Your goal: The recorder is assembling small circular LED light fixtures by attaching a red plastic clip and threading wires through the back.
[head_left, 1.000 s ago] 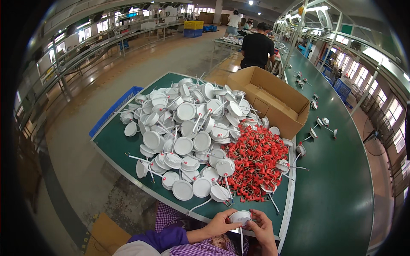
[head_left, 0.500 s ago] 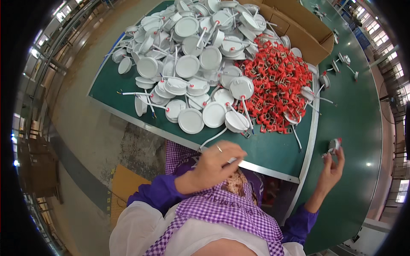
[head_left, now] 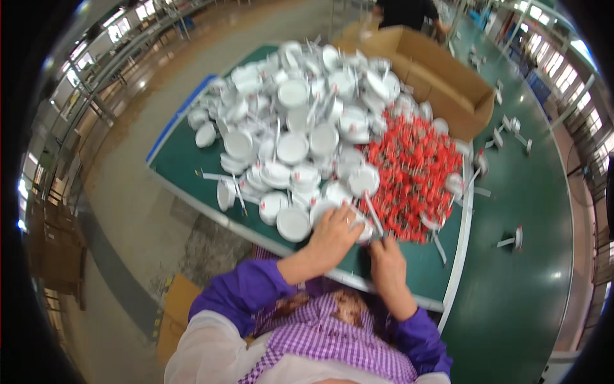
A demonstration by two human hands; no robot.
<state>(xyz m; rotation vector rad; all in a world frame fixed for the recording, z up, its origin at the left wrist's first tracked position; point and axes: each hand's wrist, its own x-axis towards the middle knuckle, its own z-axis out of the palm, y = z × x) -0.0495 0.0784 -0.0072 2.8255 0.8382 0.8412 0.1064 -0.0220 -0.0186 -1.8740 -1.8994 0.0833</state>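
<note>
My left hand (head_left: 334,238) has its fingers curled over a white round lamp (head_left: 364,228) at the near edge of the heap. Close beside it, my right hand (head_left: 387,261) is closed, its fingertips pinched near that lamp's side; what they pinch is too small and blurred to make out. A white cable (head_left: 374,214) from the neighbouring lamp (head_left: 363,180) runs down toward the right fingertips. Beyond my hands lies a big heap of white round lamps (head_left: 292,148) with cables. To its right is a pile of red clips with metal parts (head_left: 409,173).
A green table (head_left: 185,163) with a pale metal edge bears the heaps. An open cardboard box (head_left: 441,70) stands at its far right. Alongside runs a green conveyor belt (head_left: 511,288), carrying a single lamp (head_left: 518,239) and several farther off. A person in dark clothes (head_left: 406,11) is behind the box.
My right hand has let go of a lamp on the belt and come back left to the table. My left hand has moved forward onto a lamp. The view has shifted.
</note>
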